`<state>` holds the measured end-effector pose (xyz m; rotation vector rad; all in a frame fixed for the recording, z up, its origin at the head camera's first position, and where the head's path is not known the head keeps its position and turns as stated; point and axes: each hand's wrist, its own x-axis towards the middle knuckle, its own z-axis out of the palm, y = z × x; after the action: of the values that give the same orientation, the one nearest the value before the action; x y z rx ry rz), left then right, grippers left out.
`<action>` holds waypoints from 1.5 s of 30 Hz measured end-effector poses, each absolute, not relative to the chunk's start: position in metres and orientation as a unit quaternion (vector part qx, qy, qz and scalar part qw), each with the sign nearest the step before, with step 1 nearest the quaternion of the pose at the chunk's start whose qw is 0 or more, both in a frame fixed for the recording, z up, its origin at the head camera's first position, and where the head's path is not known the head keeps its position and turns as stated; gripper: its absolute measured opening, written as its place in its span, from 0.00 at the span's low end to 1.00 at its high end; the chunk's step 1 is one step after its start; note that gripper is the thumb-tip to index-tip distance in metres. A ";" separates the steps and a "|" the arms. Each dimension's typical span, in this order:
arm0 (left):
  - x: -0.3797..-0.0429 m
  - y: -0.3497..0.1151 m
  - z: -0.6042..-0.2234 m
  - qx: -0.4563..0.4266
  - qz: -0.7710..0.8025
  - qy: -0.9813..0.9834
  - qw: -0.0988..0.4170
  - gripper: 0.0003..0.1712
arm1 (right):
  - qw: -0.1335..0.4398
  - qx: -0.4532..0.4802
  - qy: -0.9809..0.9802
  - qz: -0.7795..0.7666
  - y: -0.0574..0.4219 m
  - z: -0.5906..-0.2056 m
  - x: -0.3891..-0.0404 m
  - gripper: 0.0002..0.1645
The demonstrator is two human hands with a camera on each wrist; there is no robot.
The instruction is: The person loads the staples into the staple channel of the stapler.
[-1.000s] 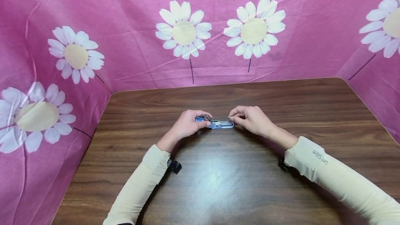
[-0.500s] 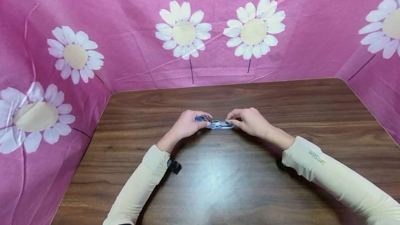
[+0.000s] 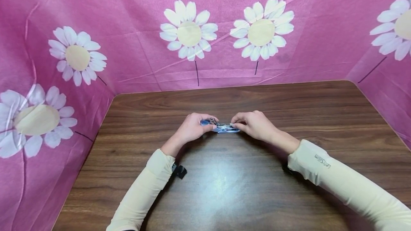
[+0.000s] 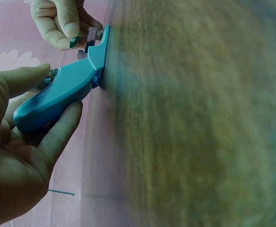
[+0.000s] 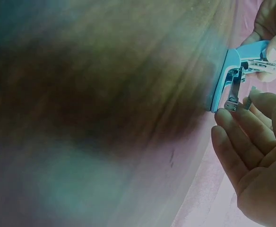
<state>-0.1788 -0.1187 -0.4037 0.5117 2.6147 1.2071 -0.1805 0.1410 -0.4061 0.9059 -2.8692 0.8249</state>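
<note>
Jointly held: an opened blue stapler between two hands.

At far left, a pink cloth [image 3: 135, 45] printed with white daisies [image 3: 77, 58] stands beside and behind the brown wood-grain surface [image 3: 218, 195]. Next, a cream left sleeve [image 3: 142, 190], with a black strap [image 3: 181, 171] projecting near its cuff, leads up to the left hand [image 3: 192, 127]. The fingers of this hand grip the stapler [image 4: 57, 94], the thumb on one side and the other fingers opposite. The stapler occupies the middle of the surface, toward its far half; one blue part lies along the wood, while the other slants up into the left hand. Metal parts [image 5: 234, 90] are exposed inside. To the right, a small grey strip [image 5: 248, 102] is pinched between the thumb and fingers of the right hand [image 3: 255, 126], just beside the exposed metal; whether strip and metal touch cannot be told. At far right, a cream right sleeve [image 3: 346, 184] bears dark lettering [image 3: 322, 160] near the cuff.
</note>
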 end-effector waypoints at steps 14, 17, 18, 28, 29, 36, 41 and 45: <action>-0.177 -0.118 -0.403 0.171 0.413 0.887 0.112 0.15 | 0.023 0.308 -0.923 0.230 0.139 -0.408 -0.180 0.05; -0.177 -0.118 -0.403 0.169 0.412 0.888 0.109 0.14 | 0.020 0.314 -0.922 0.226 0.139 -0.408 -0.180 0.05; -0.177 -0.119 -0.403 0.169 0.413 0.888 0.109 0.13 | 0.019 0.316 -0.922 0.225 0.139 -0.408 -0.180 0.04; -0.178 -0.118 -0.403 0.170 0.414 0.887 0.117 0.13 | 0.020 0.322 -0.921 0.220 0.139 -0.409 -0.181 0.04; -0.178 -0.118 -0.403 0.171 0.414 0.887 0.115 0.13 | 0.021 0.323 -0.921 0.218 0.139 -0.409 -0.181 0.04; -0.178 -0.118 -0.401 0.170 0.417 0.885 0.116 0.14 | 0.023 0.326 -0.923 0.203 0.138 -0.408 -0.182 0.04; -0.177 -0.117 -0.400 0.168 0.420 0.883 0.125 0.15 | 0.022 0.327 -0.923 0.203 0.139 -0.408 -0.182 0.04; -0.177 -0.117 -0.400 0.165 0.421 0.883 0.124 0.14 | 0.020 0.324 -0.924 0.203 0.138 -0.407 -0.181 0.04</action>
<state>-0.1766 -0.1170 -0.3998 0.4813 2.5763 1.2269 -0.1807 0.1381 -0.4070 1.0057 -2.8648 0.6302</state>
